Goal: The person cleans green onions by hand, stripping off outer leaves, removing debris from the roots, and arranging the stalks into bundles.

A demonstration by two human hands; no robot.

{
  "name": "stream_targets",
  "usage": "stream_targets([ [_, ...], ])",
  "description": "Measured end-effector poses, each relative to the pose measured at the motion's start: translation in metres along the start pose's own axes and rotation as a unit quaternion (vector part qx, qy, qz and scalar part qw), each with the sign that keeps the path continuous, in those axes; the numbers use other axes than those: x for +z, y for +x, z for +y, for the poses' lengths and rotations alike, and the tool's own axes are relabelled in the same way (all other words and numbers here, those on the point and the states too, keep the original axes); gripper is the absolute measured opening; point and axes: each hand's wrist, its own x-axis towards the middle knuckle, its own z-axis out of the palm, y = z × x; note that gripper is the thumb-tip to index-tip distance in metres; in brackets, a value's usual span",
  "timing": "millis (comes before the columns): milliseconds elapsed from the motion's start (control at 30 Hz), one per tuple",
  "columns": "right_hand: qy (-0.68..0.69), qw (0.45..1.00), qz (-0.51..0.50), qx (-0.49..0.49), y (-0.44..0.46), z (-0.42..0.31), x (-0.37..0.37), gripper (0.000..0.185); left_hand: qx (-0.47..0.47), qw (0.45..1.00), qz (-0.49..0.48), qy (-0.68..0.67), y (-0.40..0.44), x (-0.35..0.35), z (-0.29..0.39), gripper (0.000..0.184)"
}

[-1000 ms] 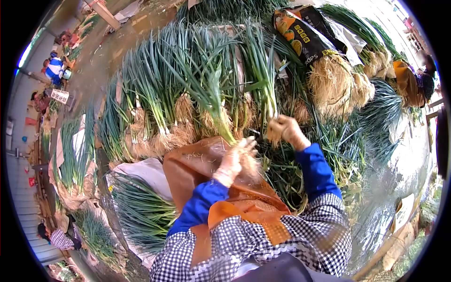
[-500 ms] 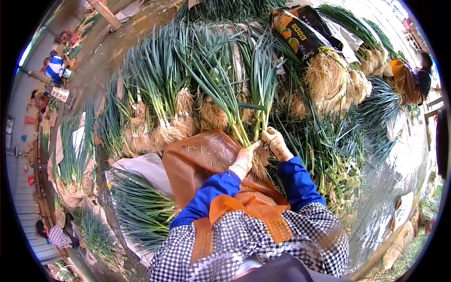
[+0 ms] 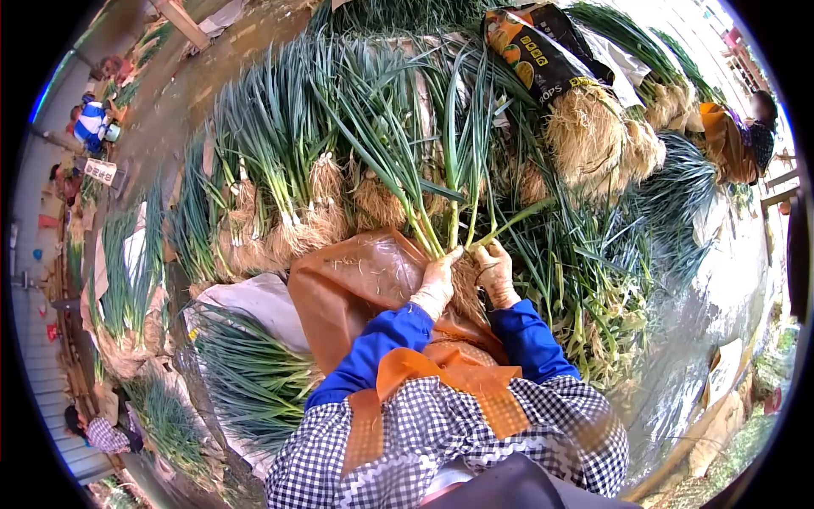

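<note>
The roots (image 3: 465, 293) look rough, the apron (image 3: 352, 276) glossy plastic, the smock (image 3: 407, 428) cloth.

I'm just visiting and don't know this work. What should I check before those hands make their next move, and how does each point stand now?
1. Left hand has a firm hold on the green onions: ok, it is closed around their lower stems.
2. Right hand has a grip: ok, it pinches a pale-green stalk that slants off to the right.
3. That stalk is separated from the bunch: cannot tell, the fingers hide its base.
4. Orange apron spread below the left hand: ok.
5. Apron free of scraps: not ok, loose strands lie on it.
6. Black printed bag clear of both hands: ok, it lies well beyond them.
</note>
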Motion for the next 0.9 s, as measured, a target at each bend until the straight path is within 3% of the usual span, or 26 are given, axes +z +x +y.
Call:
stream_targets([
  [33,0.036,0.999,0.014,0.022,-0.001,-0.004,0.001,0.014,-0.014,1.000,-0.022,-0.004,0.001,-0.002,-0.002,0.023],
  [133,-0.092,0.994,0.006,-0.061,-0.019,-0.004,0.008,0.009,-0.060,0.996,-0.054,-0.033,0.039,-0.024,-0.017,0.025],
  [167,-0.161,0.965,0.042,-0.202,-0.028,-0.004,0.017,0.005,-0.094,0.988,-0.089,-0.079,0.045,-0.028,-0.019,0.027],
  [233,-0.229,0.940,0.026,-0.251,-0.038,-0.001,0.009,0.007,-0.099,0.979,-0.150,-0.097,0.055,-0.039,-0.023,0.022],
  [300,-0.334,0.842,-0.014,-0.424,-0.055,-0.026,0.005,0.011,-0.103,0.985,-0.065,-0.120,0.018,-0.008,0.008,0.016],
  [367,-0.163,0.952,0.017,-0.257,-0.064,-0.024,-0.024,0.013,-0.033,0.994,-0.069,-0.081,0.024,-0.008,0.007,0.008],
  [400,-0.053,0.976,0.081,-0.195,-0.061,-0.045,-0.038,0.012,-0.024,0.997,-0.039,-0.059,0.025,-0.005,0.008,0.008],
  [433,0.056,0.980,0.140,-0.129,-0.059,-0.067,-0.061,0.014,-0.016,0.999,-0.009,-0.039,0.025,-0.003,0.006,0.008],
  [500,0.007,0.973,0.227,-0.047,-0.032,-0.034,-0.154,0.019,-0.002,0.998,-0.040,-0.038,0.028,-0.008,0.004,0.012],
  [533,-0.415,0.896,0.146,0.061,-0.024,-0.033,-0.177,0.027,-0.018,0.998,-0.038,-0.037,0.024,-0.005,0.005,0.012],
  [567,-0.752,0.639,0.035,0.159,-0.022,-0.032,-0.188,0.036,-0.036,0.998,-0.035,-0.034,0.019,-0.004,0.005,0.012],
  [600,-0.794,0.603,-0.011,0.075,-0.035,-0.039,-0.172,0.052,-0.027,0.997,-0.049,-0.048,0.019,-0.002,0.003,0.011],
  [633,-0.726,0.682,0.014,0.088,-0.017,-0.038,-0.141,0.051,-0.017,0.996,-0.060,-0.062,0.018,-0.003,0.002,0.011],
  [700,-0.379,0.925,0.015,0.008,-0.015,-0.057,-0.065,0.034,-0.025,0.998,-0.054,-0.029,0.008,-0.002,0.004,0.013],
  [767,-0.335,0.936,0.013,-0.109,0.006,-0.058,-0.013,0.027,0.058,0.994,-0.031,0.090,0.004,-0.002,0.001,0.017],
  [800,-0.388,0.912,0.018,-0.134,0.015,-0.069,0.008,0.031,0.078,0.982,-0.035,0.169,-0.007,0.001,0.004,0.022],
  [900,-0.631,0.762,-0.037,-0.142,0.052,-0.067,0.036,0.045,0.165,0.965,-0.109,0.172,0.016,-0.012,-0.016,0.029],
])
